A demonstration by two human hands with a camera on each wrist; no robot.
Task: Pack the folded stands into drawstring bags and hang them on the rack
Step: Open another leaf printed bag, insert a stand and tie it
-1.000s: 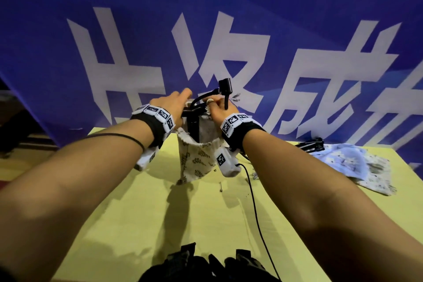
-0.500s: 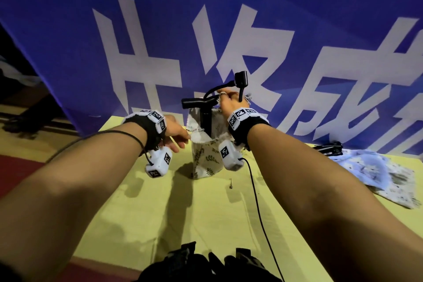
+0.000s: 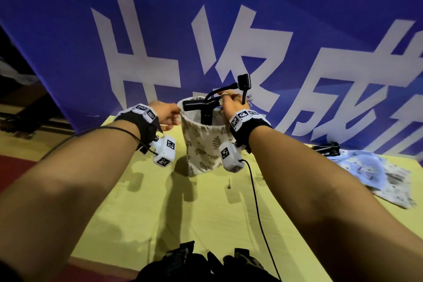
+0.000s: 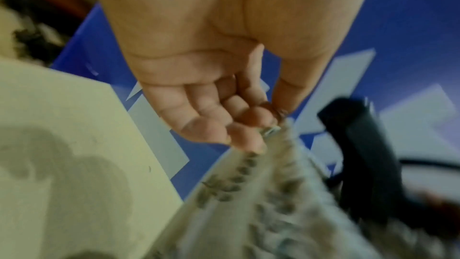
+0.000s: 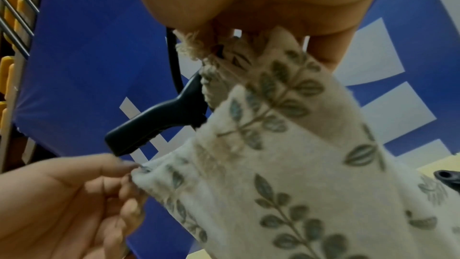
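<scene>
Since half a second ago the left hand [image 3: 165, 111] has come up from beside the bag to the bag's left rim, and the mouth now stands stretched open between both hands. The left forearm reaches forward, wrist strapped in a black band with white coded blocks; thumb and curled fingertips pinch the cloth edge, seen close in the left wrist view [image 4: 248, 123]. Between the hands hangs the drawstring bag [image 3: 203, 144], a soft, pale, woven fabric printed with grey-green leaf sprigs, its bottom close to the yellow table [image 3: 206, 213]; whether it touches is unclear. The folded stand [image 3: 207, 110], black, matte and hard, sits partly inside the bag, with a straight bar and a curved neck with a small block head poking above the rim. The right hand [image 3: 231, 104], raised at the same height, pinches the right rim together with a frayed beige cord [image 5: 190, 46], a ring on one finger. Farther right on the table lie a crumpled pale-blue printed bag [image 3: 375, 171] and another black stand [image 3: 327, 147] just beside it.
</scene>
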